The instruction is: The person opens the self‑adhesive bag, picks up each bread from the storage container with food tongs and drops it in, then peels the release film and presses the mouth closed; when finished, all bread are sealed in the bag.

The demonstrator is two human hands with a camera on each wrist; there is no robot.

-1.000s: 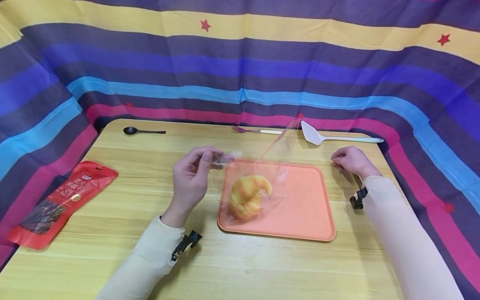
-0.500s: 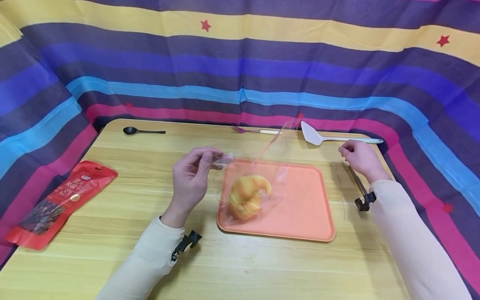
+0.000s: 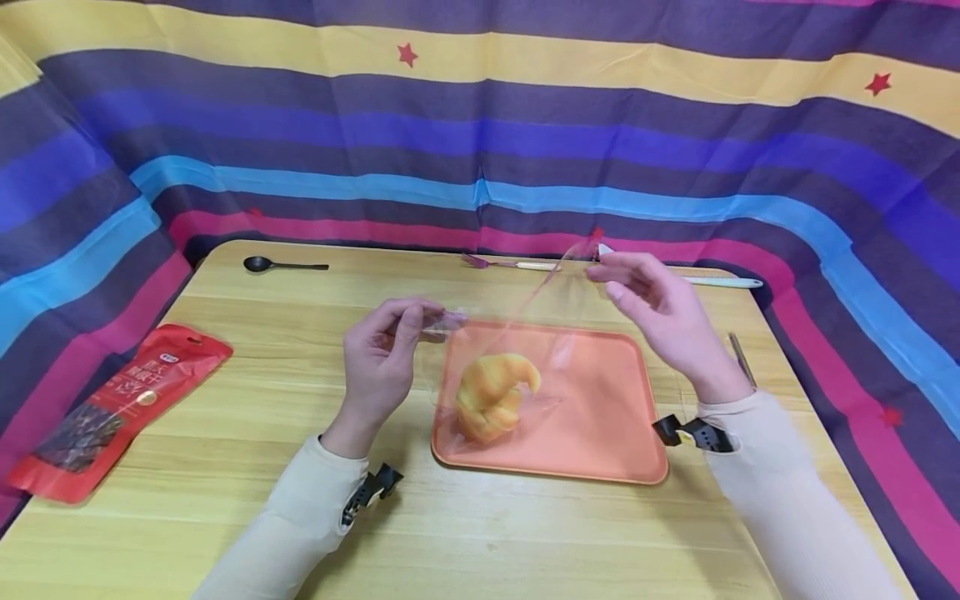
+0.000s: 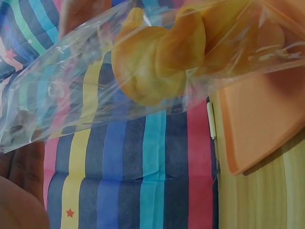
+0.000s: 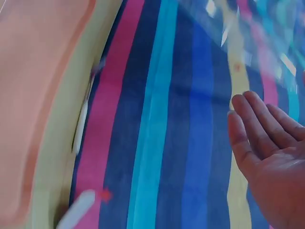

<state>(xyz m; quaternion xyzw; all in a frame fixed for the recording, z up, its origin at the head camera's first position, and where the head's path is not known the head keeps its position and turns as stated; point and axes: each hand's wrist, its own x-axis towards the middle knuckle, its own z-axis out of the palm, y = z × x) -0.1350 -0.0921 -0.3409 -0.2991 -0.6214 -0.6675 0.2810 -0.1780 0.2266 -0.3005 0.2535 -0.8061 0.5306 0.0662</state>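
Wooden table [image 3: 225, 467]: left hand [image 3: 382, 358] pinches one bag [image 3: 517, 350]; right hand [image 3: 660, 321] open.

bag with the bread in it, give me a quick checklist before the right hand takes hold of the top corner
1. Left hand pinches one corner of the clear bag: ok.
2. Right hand has a grip on the far top corner: not ok; its fingers are straight and only reach the corner, and whether they touch it cannot be told.
3. Bread sits low in the bag, over the orange tray: ok.
4. Bag mouth open or sealed: cannot tell, the film is too clear to read.
5. Fork and spatula lie behind the bag, close to the right hand: not ok, mind them.
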